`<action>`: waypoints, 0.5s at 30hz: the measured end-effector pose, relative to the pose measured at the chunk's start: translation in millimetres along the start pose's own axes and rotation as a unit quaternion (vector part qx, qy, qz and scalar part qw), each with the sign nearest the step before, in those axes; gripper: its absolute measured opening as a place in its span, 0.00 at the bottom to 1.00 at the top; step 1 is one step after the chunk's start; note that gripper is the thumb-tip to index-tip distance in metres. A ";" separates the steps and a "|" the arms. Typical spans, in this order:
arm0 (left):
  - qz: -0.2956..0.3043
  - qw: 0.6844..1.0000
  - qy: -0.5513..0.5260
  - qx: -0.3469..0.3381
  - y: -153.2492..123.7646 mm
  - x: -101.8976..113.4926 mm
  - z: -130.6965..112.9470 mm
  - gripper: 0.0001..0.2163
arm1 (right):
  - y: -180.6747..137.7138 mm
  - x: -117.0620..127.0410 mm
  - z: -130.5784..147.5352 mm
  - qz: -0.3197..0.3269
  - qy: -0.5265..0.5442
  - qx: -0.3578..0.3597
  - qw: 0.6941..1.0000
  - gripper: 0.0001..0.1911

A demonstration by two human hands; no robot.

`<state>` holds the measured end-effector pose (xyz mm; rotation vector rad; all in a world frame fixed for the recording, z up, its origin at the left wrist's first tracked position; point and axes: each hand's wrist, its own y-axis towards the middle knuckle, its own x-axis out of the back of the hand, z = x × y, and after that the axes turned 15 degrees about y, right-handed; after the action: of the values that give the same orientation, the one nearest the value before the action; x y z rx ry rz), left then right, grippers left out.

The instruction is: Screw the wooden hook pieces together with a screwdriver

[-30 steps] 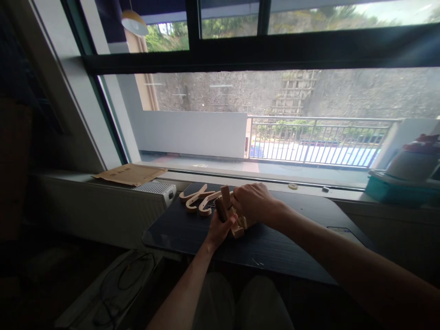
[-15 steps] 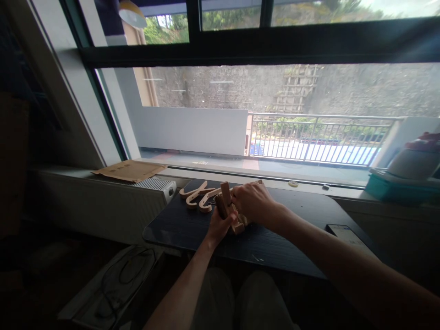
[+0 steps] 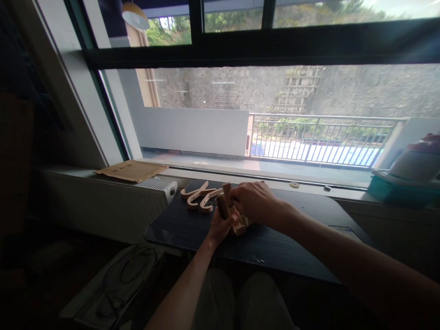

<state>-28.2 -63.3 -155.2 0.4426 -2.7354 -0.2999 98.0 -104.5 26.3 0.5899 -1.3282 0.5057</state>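
My left hand [image 3: 220, 227] is wrapped round a wooden piece [image 3: 238, 230] that stands tilted above the table, together with a darker wooden part [image 3: 221, 207] beside it. Against the upper side of that piece, my right hand [image 3: 256, 201] is closed with its fingertips pinched. What those fingers hold, if anything, is hidden. Left of my hands lie several pale wooden hooks [image 3: 206, 207] with curled ends and small holes. Some tiny dark bits [image 3: 213, 203] rest between the hooks and my left hand; they are too small to name.
The dark table [image 3: 172, 227] stands below a large window. A phone [image 3: 345, 230] lies partly behind my right forearm. On the sill are a tape roll [image 3: 294, 184], a small dark object [image 3: 327, 188] and a teal box [image 3: 388, 188]. A brown envelope [image 3: 132, 170] lies by the radiator [image 3: 168, 189].
My right hand has turned slightly at the wooden piece, and its forearm now covers more of the phone. My left hand keeps its grip. The view has shifted a little.
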 end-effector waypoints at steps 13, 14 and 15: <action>0.004 1.000 -0.023 -0.010 -1.0 -1.9 2.3 0.22 | 8.5 -32.1 -20.5 -0.101 0.046 -0.068 0.991 0.16; 0.007 1.000 -0.021 -0.006 -1.3 -1.7 2.1 0.21 | 7.5 -31.4 -20.2 -0.098 0.045 -0.067 0.992 0.16; 0.010 1.000 -0.019 0.000 -1.5 -1.5 1.9 0.21 | 5.9 -29.9 -19.5 -0.091 0.042 -0.061 0.993 0.16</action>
<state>-27.3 -63.9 -157.8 0.4127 -2.7758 -0.3064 103.3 -87.5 -5.2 0.5751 -1.2030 0.2950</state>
